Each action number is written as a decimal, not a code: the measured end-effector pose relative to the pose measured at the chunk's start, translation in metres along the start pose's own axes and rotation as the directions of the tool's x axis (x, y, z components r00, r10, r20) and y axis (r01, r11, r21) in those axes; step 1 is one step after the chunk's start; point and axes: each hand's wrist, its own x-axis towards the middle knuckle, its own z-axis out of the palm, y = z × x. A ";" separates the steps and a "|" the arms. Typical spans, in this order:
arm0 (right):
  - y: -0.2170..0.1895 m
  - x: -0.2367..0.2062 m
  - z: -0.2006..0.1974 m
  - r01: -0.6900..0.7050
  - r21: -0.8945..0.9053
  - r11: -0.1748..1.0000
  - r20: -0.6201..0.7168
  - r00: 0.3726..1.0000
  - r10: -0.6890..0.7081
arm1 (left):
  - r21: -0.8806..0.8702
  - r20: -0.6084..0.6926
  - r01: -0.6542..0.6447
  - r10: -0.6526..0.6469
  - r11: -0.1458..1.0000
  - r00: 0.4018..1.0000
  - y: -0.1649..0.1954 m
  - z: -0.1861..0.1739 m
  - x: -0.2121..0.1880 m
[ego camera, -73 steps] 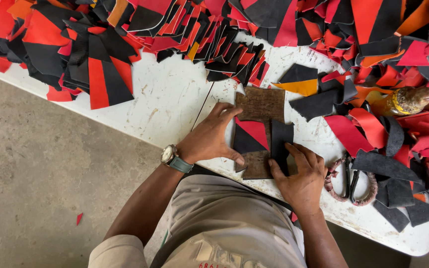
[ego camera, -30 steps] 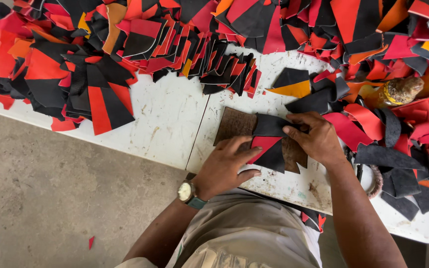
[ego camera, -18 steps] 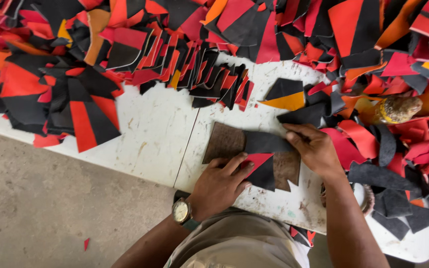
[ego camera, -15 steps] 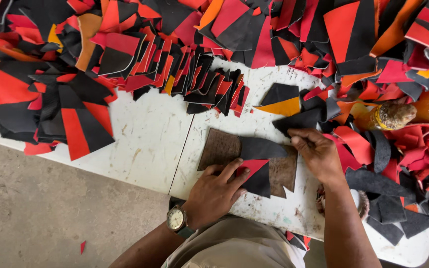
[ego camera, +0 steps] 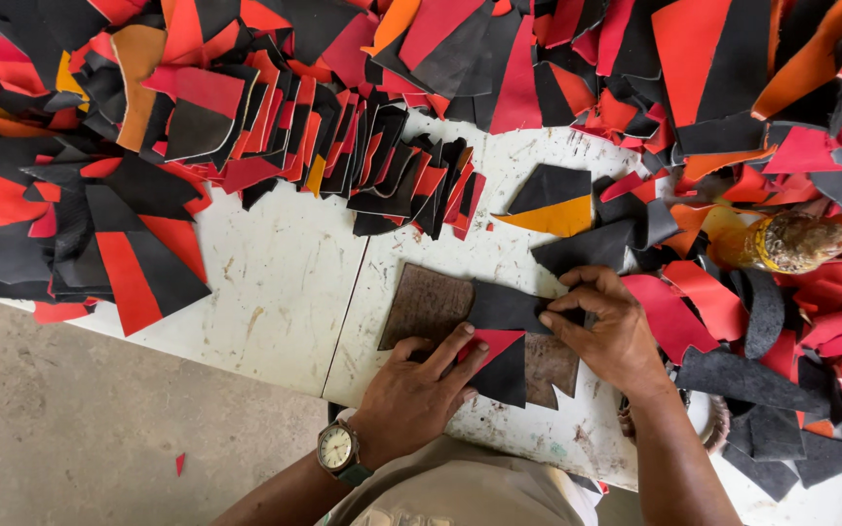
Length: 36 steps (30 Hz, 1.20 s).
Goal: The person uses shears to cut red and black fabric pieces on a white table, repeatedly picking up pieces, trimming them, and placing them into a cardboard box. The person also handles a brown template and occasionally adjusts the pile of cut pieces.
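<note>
moved: right hand (ego camera: 608,331) slid up from near edge to far end of black-and-red leather piece (ego camera: 501,341)
hands: apart, left hand (ego camera: 411,399) flat, pressing piece onto brown cardboard pattern (ego camera: 428,307)
tip: probably keep edges lined up, hold taut

Leather workshop: cut red/black pieces (ego camera: 129,263) heaped on scuffed white bench (ego camera: 275,292)

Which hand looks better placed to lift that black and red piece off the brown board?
Probably the right hand: it already pinches the black-and-red piece at its edge, while the left hand lies flat, pressing it down.
</note>
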 end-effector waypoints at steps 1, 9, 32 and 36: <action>-0.001 0.000 0.000 -0.007 -0.006 1.000 -0.008 1.000 0.007 | -0.006 0.005 0.004 -0.004 1.000 1.000 0.000 0.000 0.001; -0.012 0.000 -0.013 -0.009 0.026 1.000 0.045 0.999 0.007 | -0.112 0.115 0.137 -0.124 0.984 0.986 0.001 -0.015 0.012; -0.034 -0.022 0.014 0.040 -0.174 0.984 0.017 0.999 -0.037 | -0.463 0.132 0.237 -0.197 0.854 0.971 -0.019 -0.022 -0.006; -0.036 -0.020 0.016 0.046 -0.197 0.979 0.010 0.999 -0.045 | -0.430 0.066 0.181 -0.169 0.885 0.983 -0.018 -0.018 -0.006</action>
